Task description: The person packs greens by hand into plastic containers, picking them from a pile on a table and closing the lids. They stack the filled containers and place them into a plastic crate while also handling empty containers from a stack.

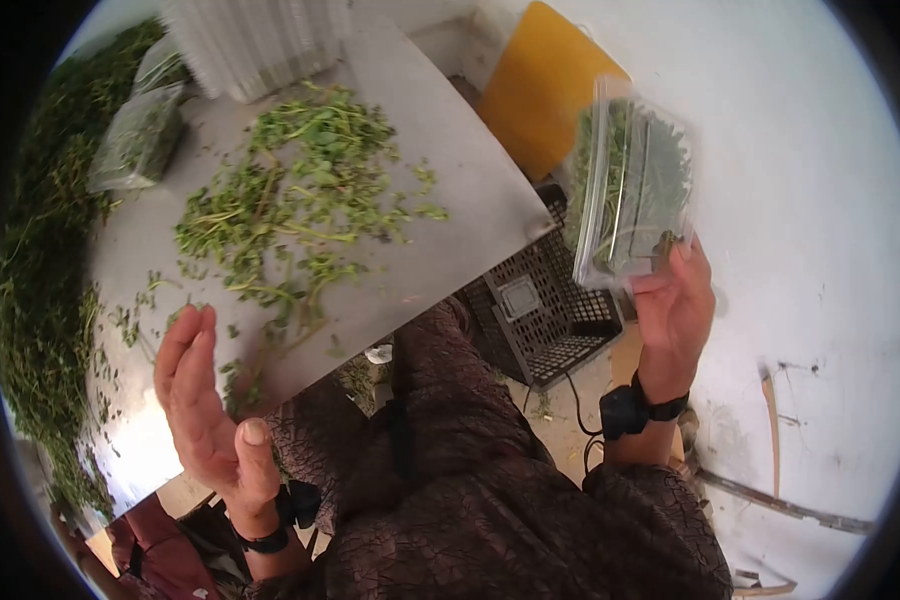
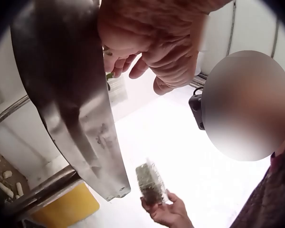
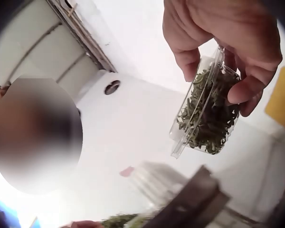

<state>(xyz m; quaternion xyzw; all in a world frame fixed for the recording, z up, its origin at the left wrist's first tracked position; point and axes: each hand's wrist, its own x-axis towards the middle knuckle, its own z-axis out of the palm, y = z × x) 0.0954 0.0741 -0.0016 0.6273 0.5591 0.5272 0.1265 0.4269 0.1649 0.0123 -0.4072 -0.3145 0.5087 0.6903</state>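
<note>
- A clear plastic clamshell box point(image 1: 630, 190) packed with green herb sprigs is held up in the air at about 2 o'clock in the head view, off the desk's right edge and in front of a white wall point(image 1: 820, 150).
- The right hand point(image 1: 673, 315) has its grip closed on the box's lower end, thumb on one face and fingers on the other; the right wrist view shows the same pinch across the box point(image 3: 206, 116).
- The left hand point(image 1: 205, 400) hovers at 8 o'clock, fingers straight and together, palm turned inward, its grip released and holding nothing, just over the desk's near edge.
- The grey metal desk point(image 1: 470, 170) carries a loose heap of cut green herbs point(image 1: 290, 210) near its middle.
- A thick bank of more herbs point(image 1: 30, 270) runs along the desk's far left, at 9 o'clock.
- Filled clear bags of herbs point(image 1: 140, 135) lie at 10 o'clock.
- A stack of empty clear containers point(image 1: 255, 40) stands at 11 o'clock.
- Below the desk's right corner sits a dark plastic crate point(image 1: 545, 310), directly beneath the held box.
- An orange board point(image 1: 535, 90) leans at 1 o'clock behind the box.
- Black bands circle both wrists.
- No readable writing or label shows on anything.
</note>
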